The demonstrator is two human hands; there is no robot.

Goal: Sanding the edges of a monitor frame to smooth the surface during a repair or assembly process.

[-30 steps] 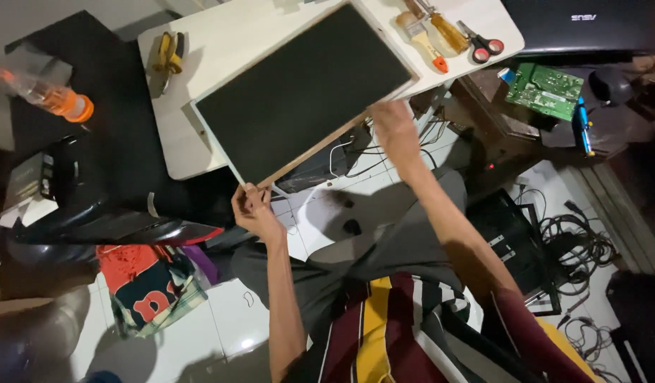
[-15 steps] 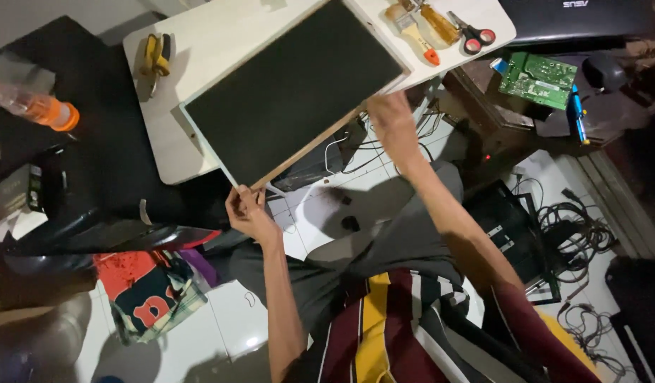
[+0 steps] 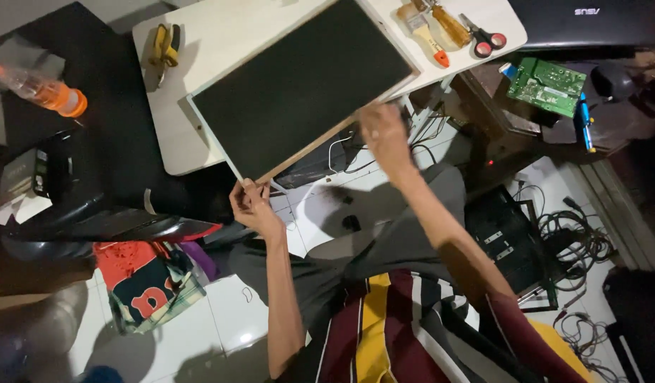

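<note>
A flat dark display panel [image 3: 299,89] with a thin pale frame lies tilted on a small white table [image 3: 193,92]. Its near edge hangs over the table's front. My left hand [image 3: 251,206] grips the panel's near left corner. My right hand [image 3: 384,135] holds the near edge further right, fingers curled under it.
On the table lie yellow pliers [image 3: 164,44], a brush [image 3: 423,30], a screwdriver [image 3: 449,25] and red-handled scissors [image 3: 483,39]. A green circuit board [image 3: 547,85] rests at the right. A bottle with an orange cap [image 3: 43,89] lies at the left. Cables [image 3: 576,234] and a black case [image 3: 508,237] cover the floor.
The panel and both hands sit slightly lower and further left in view; my grip on the near edge is unchanged.
</note>
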